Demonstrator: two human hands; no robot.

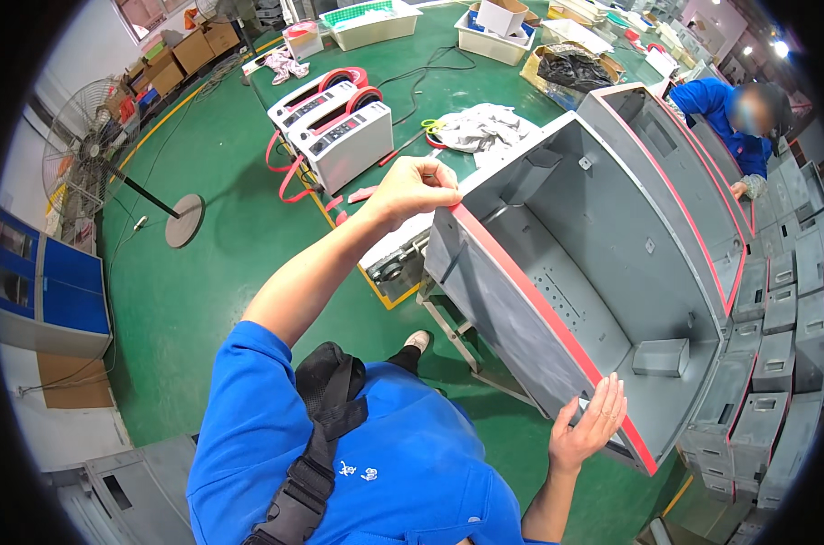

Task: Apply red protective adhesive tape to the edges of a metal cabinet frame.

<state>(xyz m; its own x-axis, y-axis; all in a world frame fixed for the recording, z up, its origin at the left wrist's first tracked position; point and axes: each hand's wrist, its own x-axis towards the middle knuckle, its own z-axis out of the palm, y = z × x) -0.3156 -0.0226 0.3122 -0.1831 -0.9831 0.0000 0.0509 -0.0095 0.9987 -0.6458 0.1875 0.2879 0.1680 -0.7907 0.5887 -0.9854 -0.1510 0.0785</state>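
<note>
A grey metal cabinet shell (pixel 557 227) lies open side up before me, with holes and a small block inside it. Red tape (pixel 532 312) runs along its near rim from corner to corner. At the upper left corner, my left hand (pixel 418 193) pinches the end of the tape with thumb and forefinger. My right hand (pixel 590 425) lies with fingers stretched out against the rim near the tape's lower end. Beyond this shell stands another grey metal shell (pixel 625 118) with red tape on its edges.
Two white tape dispensers (pixel 353 143) with red tape rolls stand past my left hand. Near them lie yellow-handled scissors (pixel 432 126) and a crumpled cloth (pixel 485 130). A co-worker in blue (pixel 716 109) is at the right, by stacked grey metal parts (pixel 775 363). A pedestal fan (pixel 185 221) stands at left.
</note>
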